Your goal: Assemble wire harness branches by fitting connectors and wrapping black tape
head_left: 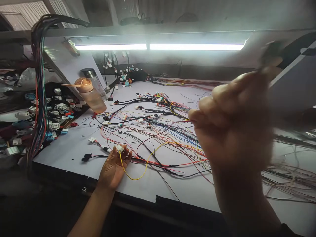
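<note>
My left hand is low over the front of the table, palm up, its fingers closed on a white connector housing. A yellow wire comes out of that housing and loops right, toward the bundle of wires. My right hand is raised close to the camera, smeared by motion, with its fingers curled in. A dark blurred shape shows at its thumb and fingertips; what it is I cannot make out. Beside my left hand lie a black connector and a white connector on their leads.
Wire harnesses with several connectors spread across the white table. A peach-lidded bottle and a dark-capped bottle stand at the left. A thick cable bundle hangs before piled connectors. Lit tubes run overhead.
</note>
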The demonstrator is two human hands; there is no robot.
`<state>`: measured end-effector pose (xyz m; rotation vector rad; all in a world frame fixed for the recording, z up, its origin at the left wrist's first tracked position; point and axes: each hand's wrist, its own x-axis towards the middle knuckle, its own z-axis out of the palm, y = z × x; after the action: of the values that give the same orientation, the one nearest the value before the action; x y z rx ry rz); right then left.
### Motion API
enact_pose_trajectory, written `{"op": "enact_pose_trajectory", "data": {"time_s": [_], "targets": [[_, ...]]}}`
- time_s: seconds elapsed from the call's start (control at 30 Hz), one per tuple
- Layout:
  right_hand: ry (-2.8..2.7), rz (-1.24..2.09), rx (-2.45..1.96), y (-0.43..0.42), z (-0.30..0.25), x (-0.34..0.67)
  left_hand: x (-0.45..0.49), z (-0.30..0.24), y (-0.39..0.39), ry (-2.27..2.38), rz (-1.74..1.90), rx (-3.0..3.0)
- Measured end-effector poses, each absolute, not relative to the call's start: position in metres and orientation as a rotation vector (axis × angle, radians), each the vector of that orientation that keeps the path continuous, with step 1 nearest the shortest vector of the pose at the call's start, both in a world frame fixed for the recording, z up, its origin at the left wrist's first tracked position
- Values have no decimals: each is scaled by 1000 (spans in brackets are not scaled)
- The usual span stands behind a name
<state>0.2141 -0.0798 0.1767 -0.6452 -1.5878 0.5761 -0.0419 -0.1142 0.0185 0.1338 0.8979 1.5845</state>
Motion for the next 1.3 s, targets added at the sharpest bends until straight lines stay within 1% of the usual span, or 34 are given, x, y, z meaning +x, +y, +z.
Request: {"op": "enact_pose_trajectory", "data": {"time_s": [0.07,0.1,0.3,0.4,0.67,0.97,1.1,1.3], "targets": [[-1332,662,-667,-78,170,190,-42,20,-115,862,1599,95],[-1295,684,-692,-76,161,178,-43,20,-115,848,1600,78],[-1772,702,-836,-74,75,125,-44,20,-116,843,1609,13],[-1885,667,-897,-81,51,112,-44,18,-117,817,1618,46],[-1854,565,-864,-91,34,95,-43,17,-119,765,1639,80],[-1768,580,-814,-92,22,94,-44,16,-120,750,1624,152],[-1717,662,-747,-94,21,92,-41,17,-120,835,1654,250],[-1618,942,-722,-98,22,88,-39,20,-112,1074,1646,441]]}}
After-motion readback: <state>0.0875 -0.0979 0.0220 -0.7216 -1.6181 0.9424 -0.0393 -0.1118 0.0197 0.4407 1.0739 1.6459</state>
